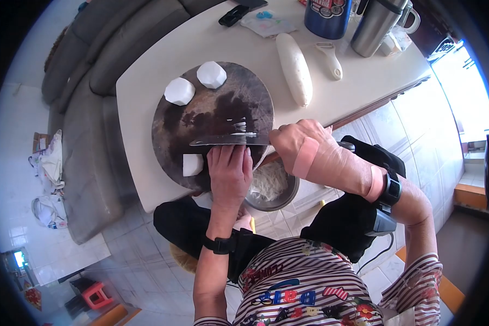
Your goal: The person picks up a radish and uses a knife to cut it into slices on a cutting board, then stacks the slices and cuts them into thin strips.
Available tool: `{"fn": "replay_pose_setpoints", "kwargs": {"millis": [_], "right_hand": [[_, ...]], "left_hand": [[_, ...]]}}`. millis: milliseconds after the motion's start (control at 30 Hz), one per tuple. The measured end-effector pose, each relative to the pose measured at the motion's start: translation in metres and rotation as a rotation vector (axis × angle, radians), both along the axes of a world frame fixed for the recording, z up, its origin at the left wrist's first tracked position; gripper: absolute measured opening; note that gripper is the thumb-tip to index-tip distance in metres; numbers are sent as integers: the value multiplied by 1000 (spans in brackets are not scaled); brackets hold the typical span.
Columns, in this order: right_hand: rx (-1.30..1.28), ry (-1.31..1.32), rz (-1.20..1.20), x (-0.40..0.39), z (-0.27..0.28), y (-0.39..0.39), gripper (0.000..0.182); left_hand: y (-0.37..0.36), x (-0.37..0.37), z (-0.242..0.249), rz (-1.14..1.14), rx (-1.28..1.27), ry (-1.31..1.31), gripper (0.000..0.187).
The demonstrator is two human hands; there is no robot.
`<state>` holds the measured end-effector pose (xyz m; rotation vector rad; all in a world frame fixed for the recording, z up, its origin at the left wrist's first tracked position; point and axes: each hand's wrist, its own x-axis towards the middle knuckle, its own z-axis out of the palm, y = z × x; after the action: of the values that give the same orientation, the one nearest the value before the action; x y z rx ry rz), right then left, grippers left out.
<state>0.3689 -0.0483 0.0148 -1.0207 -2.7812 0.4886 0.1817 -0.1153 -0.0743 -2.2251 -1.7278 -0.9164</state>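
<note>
White chunk (192,164) sits on the board's (171,125) near side. Beside it, the left hand (229,168), half curled, nearly meets the knife (225,140); what it holds, I can't tell. Right of the board, the right hand (303,144) grips the knife; a slip could cut the other.

"On the left?"
"A person's left forearm (212,271) extends forward, the left hand (230,173) back-side up, its fingers (226,155) bunched side by side and pointing ahead, thumb (248,164) alongside."
"And on the right?"
"The right arm (410,202) bends sharply at the elbow (422,216), angling inward to the right hand (300,142), curled into a fist near the left but apart."
</note>
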Motion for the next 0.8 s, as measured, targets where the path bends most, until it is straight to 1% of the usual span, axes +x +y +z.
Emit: {"fn": "replay_pose_setpoints", "kwargs": {"millis": [100,333,400,467,533,600,633,700,767,800], "right_hand": [[29,31,-2,-1,-2,-3,5],[35,-9,4,-8,-3,-7,4],[119,78,58,-15,-10,-8,5],[86,103,83,-22,-12,-6,8],[45,67,20,-25,-12,-5,6],[47,66,15,-18,-9,-5,5],[54,55,11,-14,-7,-7,5],[46,31,-7,-13,-5,-10,7],[33,24,14,-12,-3,-11,6],[20,20,33,-12,-3,-11,11]], "left_hand": [[-1,2,2,20,-23,-7,20],[-2,3,5,16,-29,-3,19],[-2,4,6,37,-15,20,21],[-3,3,4,35,-37,31,21],[-4,3,4,33,-53,46,23],[-3,4,5,36,-58,-33,21],[-3,3,4,41,-56,-34,21],[-2,3,1,32,-6,15,21],[-2,2,0,27,-10,27,22],[-2,1,0,20,-14,41,24]]}}
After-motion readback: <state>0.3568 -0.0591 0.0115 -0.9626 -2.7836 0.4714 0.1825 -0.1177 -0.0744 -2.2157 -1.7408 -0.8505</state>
